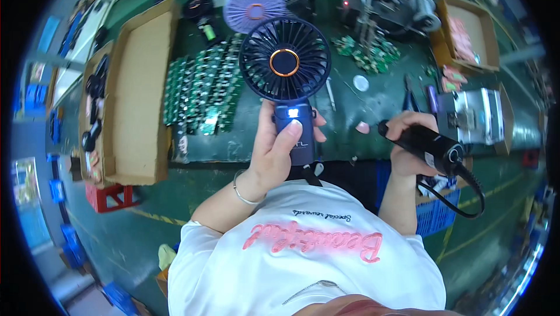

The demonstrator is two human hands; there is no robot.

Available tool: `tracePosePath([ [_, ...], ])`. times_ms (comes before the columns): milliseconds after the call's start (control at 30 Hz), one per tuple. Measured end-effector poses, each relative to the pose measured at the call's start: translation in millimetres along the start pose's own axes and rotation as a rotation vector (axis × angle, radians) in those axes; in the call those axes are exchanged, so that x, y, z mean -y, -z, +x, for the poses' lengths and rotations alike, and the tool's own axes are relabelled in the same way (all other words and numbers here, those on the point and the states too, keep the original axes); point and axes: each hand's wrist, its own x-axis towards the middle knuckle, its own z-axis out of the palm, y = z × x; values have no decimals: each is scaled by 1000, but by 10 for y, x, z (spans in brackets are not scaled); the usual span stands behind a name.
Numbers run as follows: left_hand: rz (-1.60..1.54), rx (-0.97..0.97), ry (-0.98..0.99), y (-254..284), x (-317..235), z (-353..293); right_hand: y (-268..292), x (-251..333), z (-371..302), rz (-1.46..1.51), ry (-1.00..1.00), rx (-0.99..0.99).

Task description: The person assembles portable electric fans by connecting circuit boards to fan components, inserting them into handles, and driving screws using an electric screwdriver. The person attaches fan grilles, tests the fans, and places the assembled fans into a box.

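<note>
In my left hand (271, 155) is a dark blue handheld fan (284, 61), upright, its round grille facing up with an orange ring at the hub. My thumb lies on the handle just below a small lit white display. My right hand (410, 158) grips a black corded electric screwdriver (433, 143), with its tip pointing left and the cord curling down from its rear end. The screwdriver is apart from the fan. A lilac fan (255, 10) lies just beyond the dark blue one, which partly covers it.
Rows of green circuit boards (201, 91) lie left of the fan, beside a long cardboard box (137, 97). More boards (373, 56) are piled at the back right. A metal fixture (475, 116), pliers (410, 94) and a box of pink pieces (465, 30) stand on the right.
</note>
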Motion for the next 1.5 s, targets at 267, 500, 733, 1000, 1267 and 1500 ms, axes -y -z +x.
tracePosePath([
  [267,-62,81,199,-295,213,7,87,-7,52,-16,68,-100],
  [500,34,27,264,-326,278,-75,83,-5,64,-55,0,-106],
  [733,-533,173,434,-263,406,-114,139,-56,34,-6,31,-75],
  [1000,-1425,360,714,-123,562,-86,126,-43,65,-2,38,-90],
  [1267,-1590,354,718,-88,647,-111,96,-65,80,-33,27,-99],
  [1500,-1561,517,596,-43,739,-144,106,-78,79,-3,46,-74],
])
